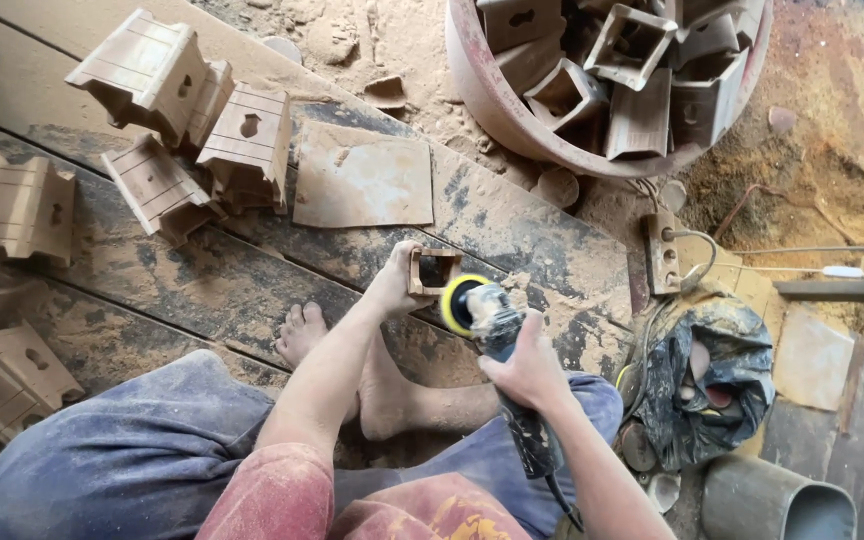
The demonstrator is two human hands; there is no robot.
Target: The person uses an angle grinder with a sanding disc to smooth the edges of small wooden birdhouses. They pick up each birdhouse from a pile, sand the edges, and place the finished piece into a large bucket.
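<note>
The left hand (395, 283) was closed around a small hollow wooden block (434, 270), holding it up above the dusty floor planks (252, 290) with its open side toward the camera. The right hand (527, 368) was wrapped tightly around the body of a handheld power sander (497, 335), whose yellow-rimmed pad (455, 303) touched the block's lower right edge. Below the hands lay the person's bare foot (304, 333) on the planks, and blue trousers covered the knees. Farther out, to the upper left, a cluster of finished carved wooden pieces (192, 120) sat on the planks beside a flat square board (362, 180). Up and to the right stood a large round basin (512, 110) heaped with more blocks, and a power strip (664, 252) lay in the sawdust near a crumpled dark bag (722, 375).
</note>
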